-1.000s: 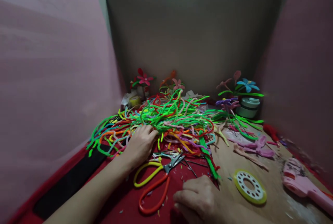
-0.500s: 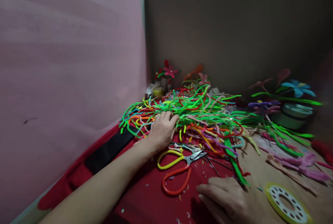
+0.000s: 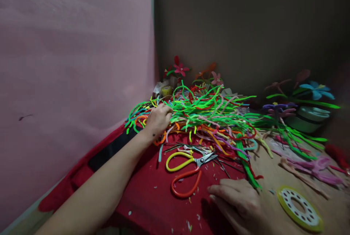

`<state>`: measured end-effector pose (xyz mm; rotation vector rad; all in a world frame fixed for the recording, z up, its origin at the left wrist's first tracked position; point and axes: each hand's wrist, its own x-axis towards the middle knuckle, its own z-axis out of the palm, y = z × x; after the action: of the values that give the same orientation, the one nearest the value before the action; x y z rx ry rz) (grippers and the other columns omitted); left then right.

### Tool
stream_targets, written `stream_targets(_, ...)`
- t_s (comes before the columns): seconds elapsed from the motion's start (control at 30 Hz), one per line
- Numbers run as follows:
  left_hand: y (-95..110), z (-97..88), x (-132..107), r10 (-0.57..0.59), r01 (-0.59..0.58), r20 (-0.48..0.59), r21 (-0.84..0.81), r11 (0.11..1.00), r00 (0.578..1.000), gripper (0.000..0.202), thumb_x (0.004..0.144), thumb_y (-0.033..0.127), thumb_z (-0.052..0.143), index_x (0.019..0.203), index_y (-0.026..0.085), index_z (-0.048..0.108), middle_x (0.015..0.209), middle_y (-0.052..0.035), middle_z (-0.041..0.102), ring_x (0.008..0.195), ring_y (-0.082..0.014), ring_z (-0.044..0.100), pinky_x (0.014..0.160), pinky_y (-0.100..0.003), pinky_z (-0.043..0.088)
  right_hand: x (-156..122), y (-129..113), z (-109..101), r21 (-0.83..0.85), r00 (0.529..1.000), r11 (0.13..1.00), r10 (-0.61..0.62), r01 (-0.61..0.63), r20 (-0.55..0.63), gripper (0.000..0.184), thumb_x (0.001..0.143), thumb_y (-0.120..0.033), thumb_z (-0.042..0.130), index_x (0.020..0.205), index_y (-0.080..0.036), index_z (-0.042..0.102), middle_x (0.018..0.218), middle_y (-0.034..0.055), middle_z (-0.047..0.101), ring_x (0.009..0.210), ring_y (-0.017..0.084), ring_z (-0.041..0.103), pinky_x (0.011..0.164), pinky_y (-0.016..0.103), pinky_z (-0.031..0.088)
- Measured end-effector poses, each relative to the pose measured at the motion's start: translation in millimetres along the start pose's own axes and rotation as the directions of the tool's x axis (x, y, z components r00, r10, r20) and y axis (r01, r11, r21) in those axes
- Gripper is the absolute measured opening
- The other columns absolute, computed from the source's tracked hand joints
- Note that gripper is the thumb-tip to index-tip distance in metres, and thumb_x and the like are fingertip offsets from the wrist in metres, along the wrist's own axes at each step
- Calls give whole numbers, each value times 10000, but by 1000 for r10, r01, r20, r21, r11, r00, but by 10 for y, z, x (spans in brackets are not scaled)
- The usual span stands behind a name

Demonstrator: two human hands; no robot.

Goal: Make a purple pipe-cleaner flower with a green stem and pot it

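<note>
A big tangle of coloured pipe cleaners [image 3: 207,114], mostly green, lies heaped on the red cloth [image 3: 153,191]. My left hand [image 3: 158,120] reaches into the left side of the heap with its fingers closed round some strands, lifting them a little. My right hand [image 3: 240,202] rests flat on the cloth at the bottom, fingers stretched out, holding nothing. Scissors [image 3: 188,171] with one yellow and one orange handle lie between the two hands.
Finished pipe-cleaner flowers stand at the back: red and pink ones [image 3: 179,70], and a blue one [image 3: 317,90] over a green pot [image 3: 308,118]. A yellow-rimmed disc with holes [image 3: 299,207] lies at the lower right. Pink panels and a cardboard wall enclose the table.
My left hand has moved up and left into the heap and closed on some strands, raising them. The right hand has stayed put. The camera shifted slightly.
</note>
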<state>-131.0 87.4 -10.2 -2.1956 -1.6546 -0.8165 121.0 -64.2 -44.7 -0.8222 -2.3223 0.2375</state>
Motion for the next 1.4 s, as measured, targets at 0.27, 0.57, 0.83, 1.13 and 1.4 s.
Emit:
stream_targets(0.27, 60, 20, -35, 146, -141, 53, -91, 986, 988, 211, 782, 310, 598, 929, 169, 652, 887, -69, 535, 878, -215, 510, 810, -350, 433, -46, 17, 10, 21, 999, 999, 37, -38, 34, 196, 894, -179, 439, 870, -184, 633, 600, 6, 600, 533, 116, 559, 496, 232, 350)
stream_targets(0.57, 5, 66, 6, 109, -125, 160, 93, 988, 981, 176, 803, 209, 480, 874, 171, 637, 929, -109, 607, 931, -259, 537, 818, -386, 404, -41, 41, 20, 57, 997, 997, 56, -60, 60, 175, 887, -160, 444, 902, -183, 617, 619, 3, 587, 553, 109, 527, 532, 238, 313)
stream_targets(0.83, -74, 115, 195, -126, 127, 34, -27, 992, 991, 269, 782, 210, 430, 923, 166, 655, 883, -86, 686, 816, -225, 616, 726, -311, 426, -75, 72, 40, 53, 993, 996, 60, -66, 99, 179, 901, -182, 425, 907, -180, 604, 627, 11, 576, 566, 114, 509, 532, 244, 286)
stream_targets(1.13, -190, 180, 273, -238, 239, 30, -198, 951, 971, 270, 743, 267, 502, 924, 177, 680, 753, -34, 688, 708, -182, 609, 654, -255, 425, -94, 71, 66, 60, 992, 995, 68, -75, 106, 168, 895, -173, 441, 916, -182, 607, 629, 9, 576, 567, 115, 508, 543, 245, 292)
stream_targets(1.4, -241, 119, 246, -137, 151, 79, -210, 966, 987, 188, 713, 264, 560, 826, 167, 676, 879, -60, 662, 814, -200, 586, 765, -302, 443, -19, 4, -47, 26, 987, 996, 78, -83, 142, 173, 886, -155, 448, 876, -183, 618, 630, 7, 597, 561, 111, 544, 522, 232, 318)
